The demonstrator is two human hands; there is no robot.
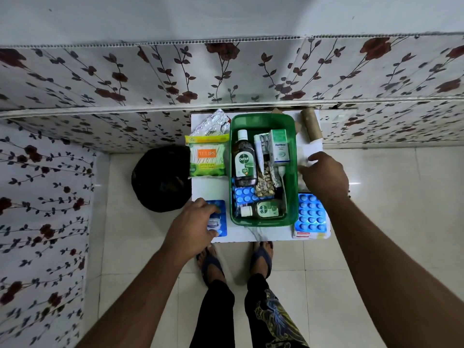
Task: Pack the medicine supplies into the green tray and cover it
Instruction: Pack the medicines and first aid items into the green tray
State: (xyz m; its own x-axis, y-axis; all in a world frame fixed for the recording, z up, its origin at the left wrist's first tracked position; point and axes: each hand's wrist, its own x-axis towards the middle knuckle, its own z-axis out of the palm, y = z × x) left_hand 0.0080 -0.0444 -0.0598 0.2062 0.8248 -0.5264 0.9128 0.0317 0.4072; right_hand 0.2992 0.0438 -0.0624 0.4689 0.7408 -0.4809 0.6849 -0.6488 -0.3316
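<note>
Both forearms were bare, with no sleeves showing anywhere along them. The left hand (193,223) and right hand (326,175) wore no gloves or rings. Below the hands, the legs were in black trousers (218,315), the right leg carrying a blue and yellow printed pattern (275,313). The feet wore dark blue flip-flops (262,258) with thong straps.

Glossy translucent plastic green tray (261,119); shiny foil blister strip (213,123); polished floor tiles (376,172).

Floral wall panels (100,79) above glossy pale floor tiles (140,247).
</note>
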